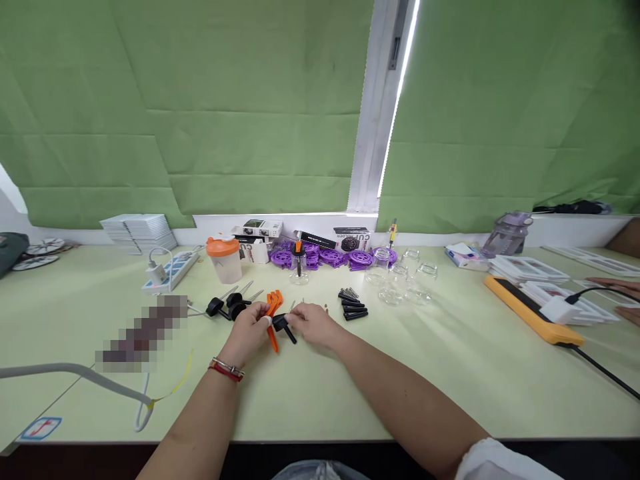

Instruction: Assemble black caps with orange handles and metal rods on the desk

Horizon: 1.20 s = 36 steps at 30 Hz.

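Close together over the middle of the table, both my hands have their fingers drawn in. My left hand (249, 332) pinches at a slim orange plastic part (273, 341); something white is on its thumb. In the fingers of my right hand (314, 324) is a black plastic piece (281, 323) with a round head and a short stem pointing down toward me. The fingers hide part of both things. Left of my hands lie several black round-headed pieces (235, 301) with thin metal rods. To the right are several black tubes (354, 308) beside small springs (349, 293).
Behind my hands stand a glass vessel (300, 272), purple plastic parts (320, 257) and an orange-lidded cup (224, 260). Several clear glass vessels (400, 283) are at right centre. An orange power strip (530, 310) lies right; a grey cable (75, 370) crosses the left. Another person's hand (617, 288) shows far right.
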Available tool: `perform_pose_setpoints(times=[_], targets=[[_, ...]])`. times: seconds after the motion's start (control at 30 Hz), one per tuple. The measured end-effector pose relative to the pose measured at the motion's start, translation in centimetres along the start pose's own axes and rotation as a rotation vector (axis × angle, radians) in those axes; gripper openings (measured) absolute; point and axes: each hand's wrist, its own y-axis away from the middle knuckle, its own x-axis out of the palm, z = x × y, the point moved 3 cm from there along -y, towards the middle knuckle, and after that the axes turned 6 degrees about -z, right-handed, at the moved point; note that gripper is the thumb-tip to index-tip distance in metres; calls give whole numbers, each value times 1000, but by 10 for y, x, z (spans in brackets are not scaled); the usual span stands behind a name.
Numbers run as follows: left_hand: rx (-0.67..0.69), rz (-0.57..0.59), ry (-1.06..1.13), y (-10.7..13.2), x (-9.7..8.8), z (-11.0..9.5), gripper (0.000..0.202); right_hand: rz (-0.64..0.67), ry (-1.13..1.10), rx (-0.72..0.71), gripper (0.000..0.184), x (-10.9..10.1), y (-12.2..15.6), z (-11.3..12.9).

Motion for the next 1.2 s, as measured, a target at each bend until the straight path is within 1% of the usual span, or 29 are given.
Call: perform_pose_setpoints(times=[0.07,0.13,0.17,0.23,0.33,0.43,0.5,0.53,0.6,0.67,0.73,0.83,0.9,1.0,1.13,1.2], targets=[[-6,29,20,2,3,-5,21,80,-189,118,26,6,8,-1],[2,59,63,5,7,-10,21,96,-302,191,29,6,14,-2],[21,60,81,5,9,-12,22,73,-335,213,29,3,17,-2],[69,19,66,6,10,-16,29,-3,-371,232,30,-8,21,-3],[113,-44,-57,5,5,-23,46,-138,-400,230,32,-30,25,-7],[151,-42,-185,-1,-4,-33,60,-228,-458,236,34,-53,30,-16],[152,-45,-261,-9,-11,-38,58,-292,-503,251,35,-66,32,-24],[143,-50,-295,-15,-14,-40,53,-321,-526,260,35,-72,33,-28],[135,-21,-378,-29,-16,-41,38,-358,-568,267,34,-79,33,-36],[163,8,-438,-45,-14,-41,29,-370,-592,265,35,-81,32,-42],[189,65,-426,-60,-8,-39,26,-367,-594,259,35,-80,32,-45],[150,204,-315,-80,4,-32,23,-344,-594,256,34,-77,32,-45],[100,246,-264,-92,8,-26,21,-330,-604,263,34,-76,32,-45],[31,228,-243,-107,1,-20,22,-314,-610,279,34,-75,33,-45],[-80,218,-220,-120,-19,-15,22,-303,-594,286,33,-74,32,-44],[-135,224,-239,-123,-26,-11,20,-288,-589,283,33,-72,32,-44]])
